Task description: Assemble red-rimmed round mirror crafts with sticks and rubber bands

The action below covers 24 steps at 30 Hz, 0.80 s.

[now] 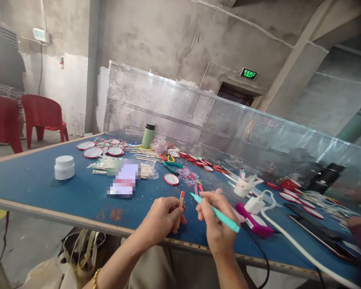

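Pinched upright in my left hand [167, 214] is a flat wooden stick [181, 202] with a red-orange top end. My right hand [218, 220] grips a turquoise marker pen [224, 218] like a writing tool. The pen's narrow tip points left, a short gap from the stick's coloured end. Just beyond my hands lies a small round disc with a red rim and white face [171, 179]. Behind it are green-handled pliers [171, 166] and a tangle of pink and blue strands [189, 176].
A white jar [64, 167], a blurred phone screen [124, 180] and bagged sticks [149, 170] are on the left. A green bottle [148, 136] stands at the back. To the right are a pen cup [243, 186], a magenta power strip [254, 220] with a white cable, and dark phones [321, 237].
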Tool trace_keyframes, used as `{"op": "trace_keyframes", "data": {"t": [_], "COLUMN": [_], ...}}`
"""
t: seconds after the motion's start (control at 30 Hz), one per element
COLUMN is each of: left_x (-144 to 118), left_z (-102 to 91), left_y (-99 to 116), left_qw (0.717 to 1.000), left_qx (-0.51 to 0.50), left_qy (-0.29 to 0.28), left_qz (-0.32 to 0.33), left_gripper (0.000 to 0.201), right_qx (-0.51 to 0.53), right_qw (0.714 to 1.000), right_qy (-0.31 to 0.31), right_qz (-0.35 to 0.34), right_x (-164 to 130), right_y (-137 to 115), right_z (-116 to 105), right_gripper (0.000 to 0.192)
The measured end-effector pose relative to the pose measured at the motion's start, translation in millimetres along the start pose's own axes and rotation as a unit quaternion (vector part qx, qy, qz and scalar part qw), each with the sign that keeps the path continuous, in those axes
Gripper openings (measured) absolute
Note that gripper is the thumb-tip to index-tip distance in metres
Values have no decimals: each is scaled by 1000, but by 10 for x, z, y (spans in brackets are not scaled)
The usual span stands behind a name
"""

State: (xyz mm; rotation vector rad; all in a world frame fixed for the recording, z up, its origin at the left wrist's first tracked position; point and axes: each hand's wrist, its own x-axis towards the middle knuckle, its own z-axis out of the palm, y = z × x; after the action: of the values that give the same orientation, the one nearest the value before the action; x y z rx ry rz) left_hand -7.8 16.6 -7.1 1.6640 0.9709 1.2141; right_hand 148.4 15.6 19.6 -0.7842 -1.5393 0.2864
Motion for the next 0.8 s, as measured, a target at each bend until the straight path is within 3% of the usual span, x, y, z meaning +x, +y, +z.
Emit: {"op": "trace_keyframes", "data": {"t": [0.17, 0.43, 0.63, 0.8], "left_x": [-16, -34, -15, -6], "left_z": [-29, -39, -33, -21], "left_y": [32, 53, 50, 25], "left_qw": [999, 999, 998, 998], "left_qx": [35, 51, 54, 6], "left_qy": [-3, -8, -10, -47], "left_qz": [13, 18, 25, 29], "left_gripper": [27, 26, 25, 24], "right_qx": [9, -93, -63, -86], "right_qw": [1000, 993, 997, 993], "right_qy": [21, -32, -5, 10], "right_qz": [17, -63, -40, -80], "right_x": [-88, -230, -279, -310], "right_y": [135, 75, 116, 90], "right_z": [27, 31, 46, 71], "right_gripper": [13, 11, 13, 11]}}
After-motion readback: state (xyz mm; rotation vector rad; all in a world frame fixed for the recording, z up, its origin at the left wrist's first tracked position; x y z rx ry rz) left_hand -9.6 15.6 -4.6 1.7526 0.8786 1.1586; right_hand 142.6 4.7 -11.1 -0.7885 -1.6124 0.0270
